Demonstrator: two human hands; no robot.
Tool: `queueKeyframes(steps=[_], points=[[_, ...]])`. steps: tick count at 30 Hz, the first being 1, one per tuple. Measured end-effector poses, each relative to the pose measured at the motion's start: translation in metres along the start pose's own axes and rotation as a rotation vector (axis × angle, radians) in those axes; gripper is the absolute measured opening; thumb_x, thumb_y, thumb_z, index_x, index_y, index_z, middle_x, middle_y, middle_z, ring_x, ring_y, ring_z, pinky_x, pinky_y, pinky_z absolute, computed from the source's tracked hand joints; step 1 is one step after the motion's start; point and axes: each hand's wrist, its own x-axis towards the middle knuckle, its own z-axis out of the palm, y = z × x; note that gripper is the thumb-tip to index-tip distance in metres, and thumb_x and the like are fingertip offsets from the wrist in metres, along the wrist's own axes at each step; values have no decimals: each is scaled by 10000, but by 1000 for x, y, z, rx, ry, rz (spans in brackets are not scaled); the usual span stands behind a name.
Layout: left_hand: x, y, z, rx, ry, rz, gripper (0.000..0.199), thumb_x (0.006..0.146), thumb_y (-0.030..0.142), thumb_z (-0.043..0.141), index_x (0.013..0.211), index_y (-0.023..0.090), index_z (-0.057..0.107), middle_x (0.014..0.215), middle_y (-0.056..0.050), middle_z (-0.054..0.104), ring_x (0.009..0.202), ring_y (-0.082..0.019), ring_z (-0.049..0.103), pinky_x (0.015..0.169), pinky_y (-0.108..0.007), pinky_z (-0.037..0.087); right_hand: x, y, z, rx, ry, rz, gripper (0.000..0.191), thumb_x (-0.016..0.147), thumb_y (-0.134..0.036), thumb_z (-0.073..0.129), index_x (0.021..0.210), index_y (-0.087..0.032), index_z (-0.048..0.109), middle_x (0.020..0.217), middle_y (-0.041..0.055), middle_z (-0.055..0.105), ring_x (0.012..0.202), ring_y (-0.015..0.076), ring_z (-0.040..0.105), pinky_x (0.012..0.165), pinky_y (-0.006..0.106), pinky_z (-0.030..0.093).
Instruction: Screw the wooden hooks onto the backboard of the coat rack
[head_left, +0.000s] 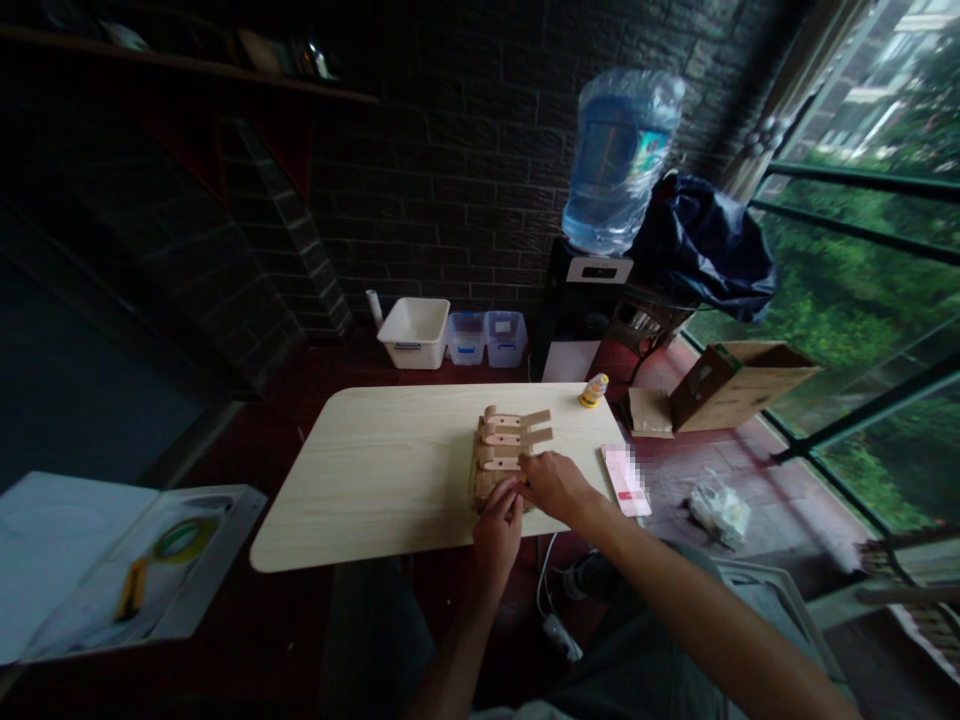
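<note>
A light brown piece [502, 450], which looks like wood or cardboard, lies right of centre on the pale table. Several strips with small dark holes run across it, and two stick out to the right. At its near end, my left hand [498, 535] has its fingers pressed together against it. Just to the right, my right hand [555, 480] reaches over with bent, closed fingers. A small bit of yellow shows between the fingertips of both hands, too small to name. My fingers hide the near strip.
The pale table [360, 480] carries a small yellow-based bottle [594, 390] at its far right corner. A pink-white flat item [626, 480] lies at the right edge. Beyond stand a white bin [415, 350], a water dispenser [574, 360] and a cardboard box [739, 390]. Left is an open white case [187, 600].
</note>
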Motion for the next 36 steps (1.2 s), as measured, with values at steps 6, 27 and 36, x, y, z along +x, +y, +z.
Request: queueKeyframes(steps=[6,27,36], points=[[-2,-2,3,4,34,10,279,945,241,548,1177,223,701,1237,-79,711,1153,-214,676,964,-349,583,-6,-2,-17,-7,-76,-140,204,964,-206,537,1134,-157,638,1038,157,743,992,271,722,796,318,545],[-1,1,0,3,8,-14,286,960,242,530,1192,259,696,1270,-46,697,1145,-193,677,978,-329,573,-2,-8,-19,-61,-110,-88,260,993,-232,500,1206,-115,592,1058,187,733,983,286,725,814,360,565],[0,3,-2,51,-9,-31,330,918,169,533,1190,263,695,1272,-50,696,1117,-206,694,905,-309,604,-3,-22,-8,-69,-85,-18,288,980,-213,498,1226,-85,579,1051,222,723,945,300,733,728,355,585]])
